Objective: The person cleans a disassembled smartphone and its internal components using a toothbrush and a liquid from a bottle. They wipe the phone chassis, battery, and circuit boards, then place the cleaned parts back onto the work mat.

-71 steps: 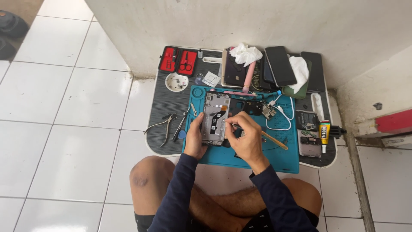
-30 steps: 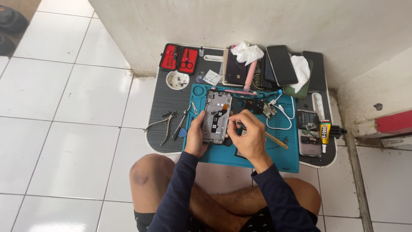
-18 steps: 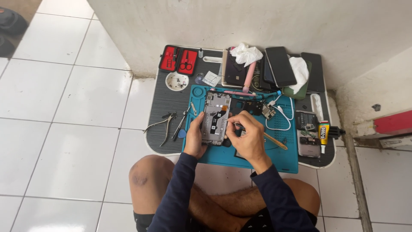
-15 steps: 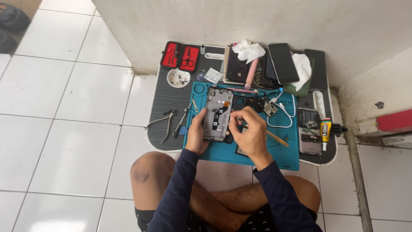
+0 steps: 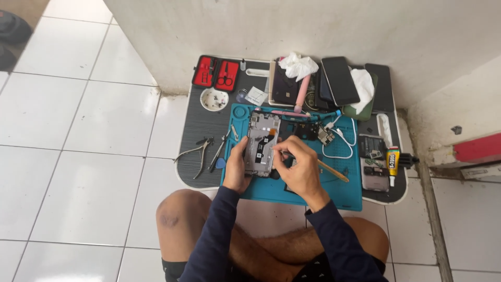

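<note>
An opened phone frame (image 5: 262, 142) lies on a teal repair mat (image 5: 339, 183), its grey insides facing up. My left hand (image 5: 236, 168) grips the frame's lower left edge and steadies it. My right hand (image 5: 298, 168) hovers over the frame's right side, its thumb and forefinger pinched together on something too small to make out. A thin wooden stick (image 5: 333, 171) lies on the mat just right of my right hand. I sit cross-legged on the floor behind the mat.
The teal mat lies on a ribbed dark mat (image 5: 198, 136) on white tiles against a wall. Pliers and tweezers (image 5: 201, 152) lie at left, a red tool case (image 5: 215, 72) and small dish (image 5: 214, 98) behind. Phones (image 5: 340, 81), cloths, a white cable and a glue tube (image 5: 392, 162) crowd the right.
Both hands stay on the phone frame; my right hand's fingertips shift slightly over its right side. The view has drifted a little.
</note>
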